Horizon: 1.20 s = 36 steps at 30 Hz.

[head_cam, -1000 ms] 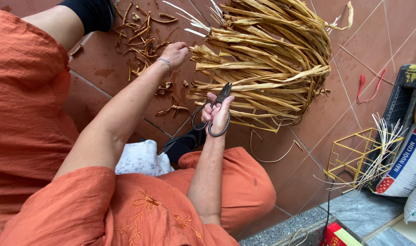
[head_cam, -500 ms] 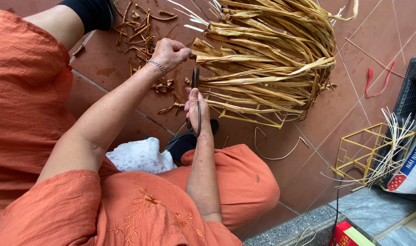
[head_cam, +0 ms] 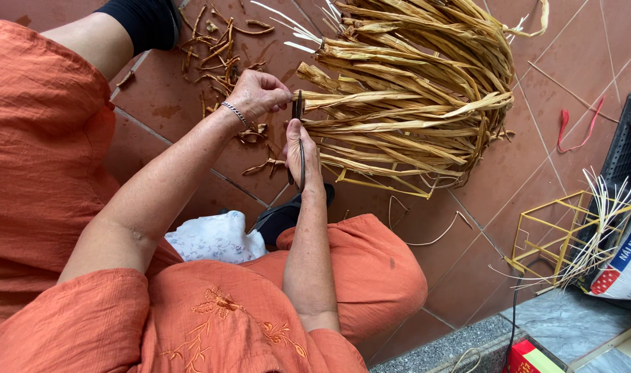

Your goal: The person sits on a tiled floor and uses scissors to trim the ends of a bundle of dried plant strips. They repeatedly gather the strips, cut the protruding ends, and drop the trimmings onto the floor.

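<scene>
Scissors (head_cam: pixel 299 141), dark, gripped in the right hand (head_cam: pixel 302 150), blades pointing up and meeting the end of a dried straw strip; the hand is closed round the handles. Left hand (head_cam: pixel 259 93), with a silver bracelet (head_cam: pixel 235 113) at the wrist, pinched shut on the tip of that same strip just beside the blades. Bundle of straw (head_cam: pixel 412 90), pale yellow, a large fan of flat strips woven round a frame, resting on the floor ahead of both hands, its loose ends facing them. Straw clippings (head_cam: pixel 222 41), short brown bits, scattered on the red floor tiles (head_cam: pixel 536 152) behind the left hand. Yellow wire frame (head_cam: pixel 557 235), bare, standing well apart at the right with thin white sticks (head_cam: pixel 598 235) leaning across it. Red cord (head_cam: pixel 578 131) lying on the tiles near the bundle. Person seated, orange clothing; white patterned cloth (head_cam: pixel 215 238) on the lap.
</scene>
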Tool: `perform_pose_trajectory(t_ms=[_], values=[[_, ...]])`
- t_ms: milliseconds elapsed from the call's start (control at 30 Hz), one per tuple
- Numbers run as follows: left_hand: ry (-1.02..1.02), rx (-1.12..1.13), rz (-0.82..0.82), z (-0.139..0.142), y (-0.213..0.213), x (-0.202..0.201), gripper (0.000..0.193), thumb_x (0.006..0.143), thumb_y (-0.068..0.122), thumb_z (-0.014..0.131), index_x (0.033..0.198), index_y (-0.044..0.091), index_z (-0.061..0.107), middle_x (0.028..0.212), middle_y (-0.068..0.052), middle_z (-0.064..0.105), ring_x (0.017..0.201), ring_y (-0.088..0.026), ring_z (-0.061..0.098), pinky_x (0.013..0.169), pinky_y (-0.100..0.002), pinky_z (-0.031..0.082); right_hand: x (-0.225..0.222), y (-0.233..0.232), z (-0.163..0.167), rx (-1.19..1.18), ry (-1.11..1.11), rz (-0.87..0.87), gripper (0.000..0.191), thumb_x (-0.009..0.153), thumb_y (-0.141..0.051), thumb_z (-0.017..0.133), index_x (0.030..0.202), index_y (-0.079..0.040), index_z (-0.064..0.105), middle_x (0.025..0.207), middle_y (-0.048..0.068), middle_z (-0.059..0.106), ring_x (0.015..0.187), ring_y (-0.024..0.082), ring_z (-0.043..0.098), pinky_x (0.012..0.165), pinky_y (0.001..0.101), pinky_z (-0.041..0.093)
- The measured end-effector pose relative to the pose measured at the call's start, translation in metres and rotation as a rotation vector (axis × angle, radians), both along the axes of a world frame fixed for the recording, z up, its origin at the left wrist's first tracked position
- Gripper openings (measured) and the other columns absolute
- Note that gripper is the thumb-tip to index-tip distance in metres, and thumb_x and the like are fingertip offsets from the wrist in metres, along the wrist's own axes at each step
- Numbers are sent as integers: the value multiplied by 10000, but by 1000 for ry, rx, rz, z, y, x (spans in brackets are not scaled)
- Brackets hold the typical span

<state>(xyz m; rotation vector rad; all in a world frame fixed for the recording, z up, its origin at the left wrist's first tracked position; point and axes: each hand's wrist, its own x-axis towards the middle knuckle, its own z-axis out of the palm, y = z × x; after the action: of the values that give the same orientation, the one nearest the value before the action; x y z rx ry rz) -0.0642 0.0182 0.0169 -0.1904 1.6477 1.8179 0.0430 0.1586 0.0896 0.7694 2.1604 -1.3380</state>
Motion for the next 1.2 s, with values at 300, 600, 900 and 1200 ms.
perform_pose_trajectory(t_ms=[300,600,900,1200], values=[[7,-7,-31,8,2,1,118,868,134,802,902,38,743,784,-23,717,698,-71,659,630,-250,580,-2,3,-11,139,169,115,905,968,-794,244,1327,-62,636,1082,168,718,1063,305,696,899,443,536],[51,-34,-25,2,8,-2,97,863,134,749,890,41,738,789,-7,709,710,-65,643,650,-250,565,-5,-11,3,294,117,114,848,975,-737,199,1198,-91,702,860,228,733,898,353,749,804,480,555],[68,29,-48,-1,4,4,75,838,124,741,828,52,723,753,10,678,691,-52,611,628,-240,530,-3,-2,-12,159,211,80,844,1008,-732,203,1100,-47,686,861,153,708,863,270,685,814,418,524],[-8,-29,17,-5,-12,0,23,857,46,713,838,54,703,788,-32,702,693,-90,637,643,-249,556,1,0,-19,-203,66,-98,915,948,-792,264,1194,-11,673,650,-5,454,548,95,456,499,274,393]])
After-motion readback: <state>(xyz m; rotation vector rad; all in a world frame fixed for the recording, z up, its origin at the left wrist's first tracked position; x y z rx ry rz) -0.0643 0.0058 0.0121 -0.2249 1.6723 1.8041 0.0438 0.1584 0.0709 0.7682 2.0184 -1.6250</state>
